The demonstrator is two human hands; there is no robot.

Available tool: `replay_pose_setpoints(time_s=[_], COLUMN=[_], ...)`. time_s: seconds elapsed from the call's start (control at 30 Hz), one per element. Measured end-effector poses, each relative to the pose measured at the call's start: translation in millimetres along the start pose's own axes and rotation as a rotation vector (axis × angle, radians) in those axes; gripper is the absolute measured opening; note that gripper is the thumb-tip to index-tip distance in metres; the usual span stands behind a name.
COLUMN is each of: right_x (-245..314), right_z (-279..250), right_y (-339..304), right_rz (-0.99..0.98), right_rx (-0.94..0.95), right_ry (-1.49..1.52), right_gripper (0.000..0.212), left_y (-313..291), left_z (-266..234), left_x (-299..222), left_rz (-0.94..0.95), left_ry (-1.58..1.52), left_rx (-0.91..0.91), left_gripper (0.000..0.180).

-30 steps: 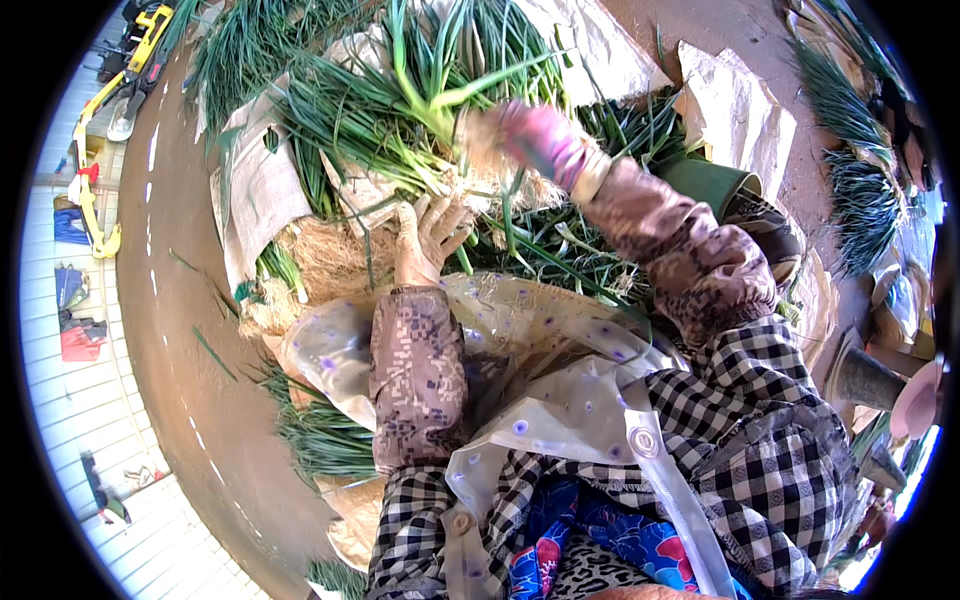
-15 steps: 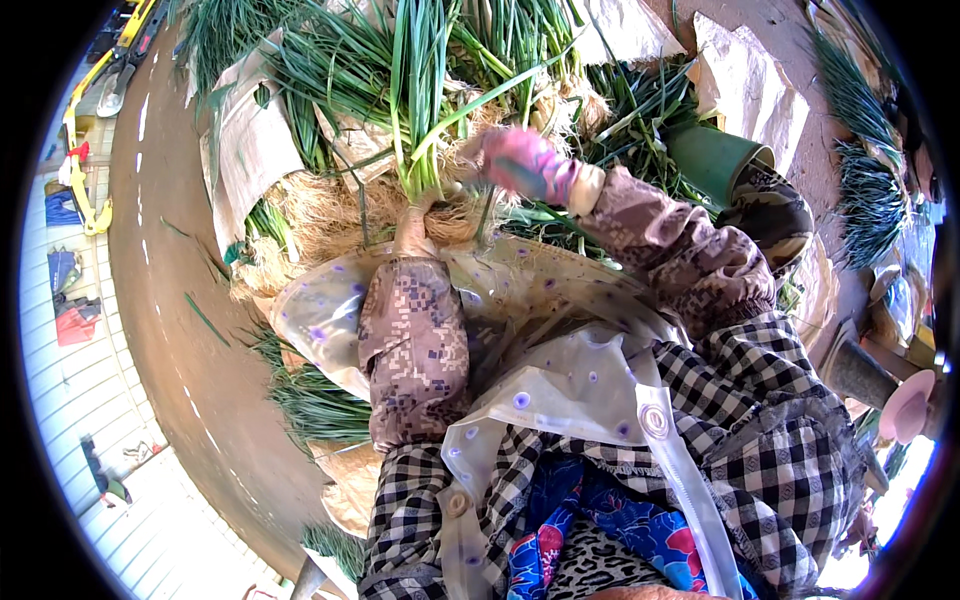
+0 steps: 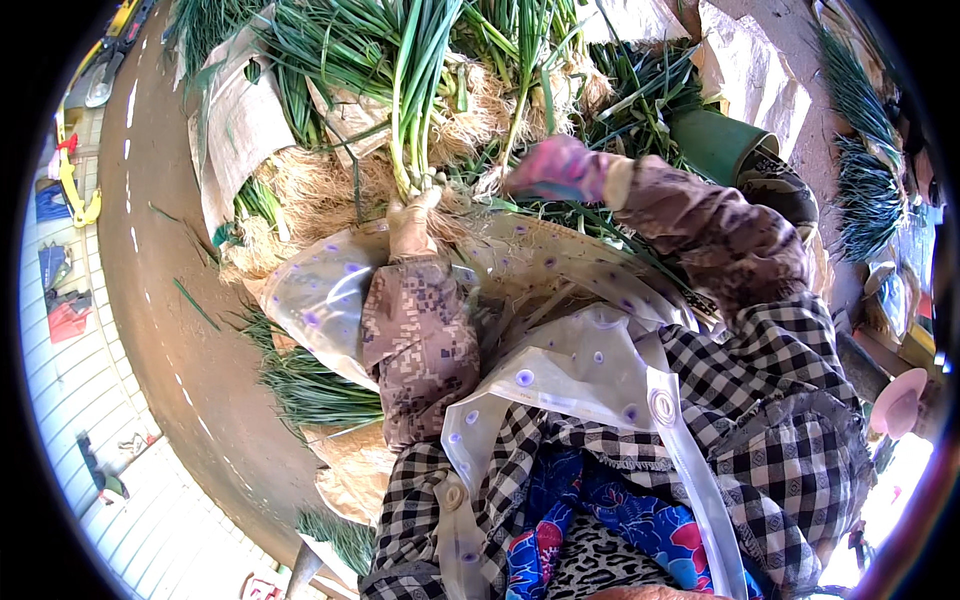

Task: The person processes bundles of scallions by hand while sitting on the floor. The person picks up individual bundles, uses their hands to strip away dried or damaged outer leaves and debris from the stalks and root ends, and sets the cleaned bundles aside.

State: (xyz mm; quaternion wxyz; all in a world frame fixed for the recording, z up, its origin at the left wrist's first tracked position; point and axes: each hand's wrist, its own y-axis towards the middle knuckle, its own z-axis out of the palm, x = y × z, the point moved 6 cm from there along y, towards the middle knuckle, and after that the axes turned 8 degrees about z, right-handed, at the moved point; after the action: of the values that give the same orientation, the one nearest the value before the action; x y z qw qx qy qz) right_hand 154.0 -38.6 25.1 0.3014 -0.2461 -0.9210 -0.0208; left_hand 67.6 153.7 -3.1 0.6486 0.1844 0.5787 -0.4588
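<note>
My bare left hand (image 3: 414, 215) is closed around the lower ends of a small bunch of green onions (image 3: 408, 120), whose long green leaves rise away from me. My right hand (image 3: 562, 172), in a pink and blue patterned glove, is smeared by motion to the right of the bunch. Close to its fingertips stands a single green onion (image 3: 516, 125) with pale roots; whether the glove grips it I cannot tell. Behind both hands lie piled green onions (image 3: 325, 60) with thick, straw-coloured roots (image 3: 320, 190).
A clear plastic apron (image 3: 330, 305) with purple dots spreads over my lap. Beige sacking (image 3: 240, 130) lies left of the pile. At the right sits a green bucket (image 3: 715, 145), tipped over. More green onions (image 3: 320, 395) lie by my left side, beside brown ground (image 3: 165, 290).
My gloved right hand has moved right and slightly down, away from the bunch. A single green onion now shows between the hands. My left hand keeps hold of the bunch.
</note>
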Motion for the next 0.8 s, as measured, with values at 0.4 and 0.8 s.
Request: replay_pose_setpoints(time_s=[0.4, 0.8], right_x=[-23, 71], right_z=[4, -17], right_y=[36, -47], right_rz=[0.111, -0.261], right_rx=[-0.316, -0.081], right_ry=[0.363, 0.419], right_gripper=[0.047, 0.017], left_y=[-16, 4], left_z=[33, 49], left_x=[35, 79], left_rz=[-0.437, -0.526], left_ry=[-0.18, -0.468], left_rx=[0.0, 0.26], left_gripper=[0.043, 0.035])
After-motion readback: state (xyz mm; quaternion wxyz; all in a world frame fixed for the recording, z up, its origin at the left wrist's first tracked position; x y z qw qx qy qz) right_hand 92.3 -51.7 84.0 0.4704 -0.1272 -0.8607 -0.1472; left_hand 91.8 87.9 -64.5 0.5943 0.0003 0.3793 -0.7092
